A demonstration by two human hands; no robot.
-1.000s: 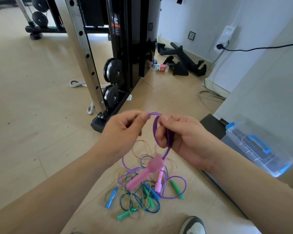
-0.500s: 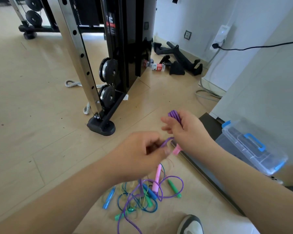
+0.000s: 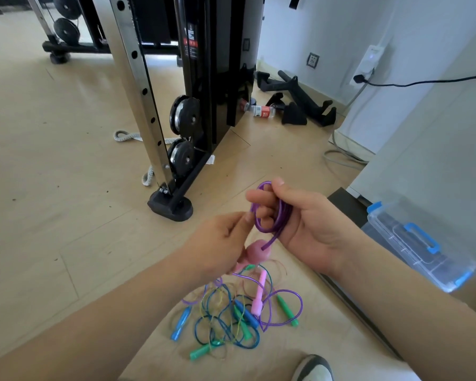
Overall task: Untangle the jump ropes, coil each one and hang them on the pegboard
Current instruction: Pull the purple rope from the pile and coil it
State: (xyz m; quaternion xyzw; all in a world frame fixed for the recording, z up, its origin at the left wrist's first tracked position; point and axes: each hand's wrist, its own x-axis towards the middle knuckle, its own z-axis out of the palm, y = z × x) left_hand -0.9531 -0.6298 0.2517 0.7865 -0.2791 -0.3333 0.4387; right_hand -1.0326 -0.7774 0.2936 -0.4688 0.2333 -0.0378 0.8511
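My right hand [image 3: 305, 226] grips a small coil of purple jump rope [image 3: 272, 215], looped around its fingers. My left hand [image 3: 217, 243] pinches the same purple cord just left of the coil. One pink handle [image 3: 256, 253] of this rope dangles below both hands. The other pink handle [image 3: 259, 295] lies on the floor in a tangle of ropes [image 3: 231, 317]: a blue cord with blue handles [image 3: 180, 324], a thin yellowish cord with green handles [image 3: 286, 309], and the trailing purple cord. No pegboard is in view.
A black and steel cable machine [image 3: 176, 111] stands ahead, its foot [image 3: 171, 207] close to my hands. A clear plastic box with blue latches [image 3: 415, 243] sits at the right by a white wall. My shoe [image 3: 313, 369] is at the bottom edge.
My left hand rose from the floor pile back up to the coil, bringing more purple cord. The right hand opened outward, showing the coil wound on its fingers.
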